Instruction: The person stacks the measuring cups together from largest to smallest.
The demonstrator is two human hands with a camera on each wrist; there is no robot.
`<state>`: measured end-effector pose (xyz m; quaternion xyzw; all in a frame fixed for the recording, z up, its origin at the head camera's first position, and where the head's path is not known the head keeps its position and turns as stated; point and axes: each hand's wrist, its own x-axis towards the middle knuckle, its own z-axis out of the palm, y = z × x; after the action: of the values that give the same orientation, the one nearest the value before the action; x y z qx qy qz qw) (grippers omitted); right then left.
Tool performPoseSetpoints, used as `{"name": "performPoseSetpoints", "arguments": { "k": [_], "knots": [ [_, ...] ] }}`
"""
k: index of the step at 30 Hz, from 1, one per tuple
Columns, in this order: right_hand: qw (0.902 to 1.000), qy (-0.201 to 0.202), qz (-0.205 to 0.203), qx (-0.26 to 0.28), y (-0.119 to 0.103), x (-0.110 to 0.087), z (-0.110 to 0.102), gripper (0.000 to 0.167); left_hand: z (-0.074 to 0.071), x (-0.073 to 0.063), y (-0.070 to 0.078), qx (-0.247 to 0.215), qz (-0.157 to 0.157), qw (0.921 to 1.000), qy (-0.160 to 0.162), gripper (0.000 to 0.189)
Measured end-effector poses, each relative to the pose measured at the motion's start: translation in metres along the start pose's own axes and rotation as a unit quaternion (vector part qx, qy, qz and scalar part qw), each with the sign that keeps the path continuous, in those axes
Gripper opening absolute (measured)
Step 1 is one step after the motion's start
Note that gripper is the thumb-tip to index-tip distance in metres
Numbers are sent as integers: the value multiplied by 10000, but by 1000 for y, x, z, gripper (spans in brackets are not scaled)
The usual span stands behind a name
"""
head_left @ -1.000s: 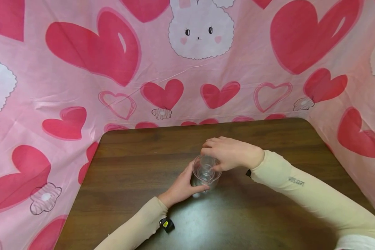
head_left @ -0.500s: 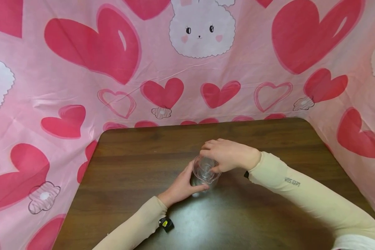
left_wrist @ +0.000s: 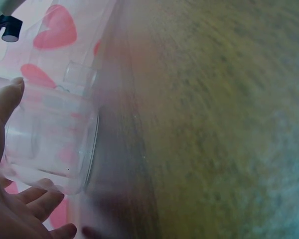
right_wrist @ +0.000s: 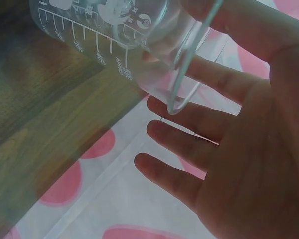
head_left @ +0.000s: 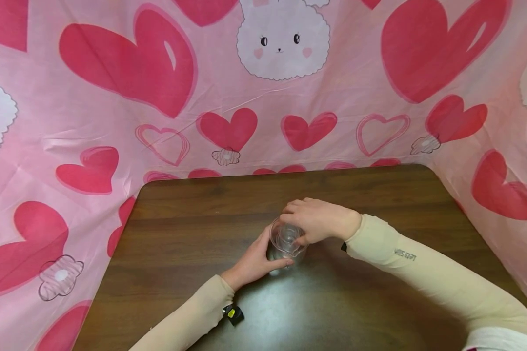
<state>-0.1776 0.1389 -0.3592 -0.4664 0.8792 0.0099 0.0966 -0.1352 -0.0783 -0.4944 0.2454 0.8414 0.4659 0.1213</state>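
A clear glass beaker stands upright on the table, and a smaller clear glass vessel sits inside its mouth. My left hand holds the beaker from the left, thumb on the near side and fingers around the far side. From above, my right hand reaches over the rim, thumb and index finger pinching the smaller vessel. White graduation marks show on the beaker wall in the right wrist view. There, the other fingers of the right hand extend outside the rim.
The brown wooden table has rounded far corners. A pink cloth with hearts and rabbit faces hangs behind it and along both sides. A small black camera is strapped to the left wrist.
My right hand has moved slightly left and down, and the smaller vessel has sunk deeper into the beaker. The left hand keeps its hold.
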Motion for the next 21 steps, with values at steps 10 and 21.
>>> {"name": "performPoseSetpoints", "arguments": {
  "k": [10, 21],
  "knots": [
    [10000, -26, -38, -77, -2, 4, 4, 56, 1, 0, -2, 88, 86, 9999, 111, 105],
    [9963, 147, -33, -842, -7, 9, 9, 59, 1, 1, -1, 37, 52, 10000, 51, 102]
  ]
}}
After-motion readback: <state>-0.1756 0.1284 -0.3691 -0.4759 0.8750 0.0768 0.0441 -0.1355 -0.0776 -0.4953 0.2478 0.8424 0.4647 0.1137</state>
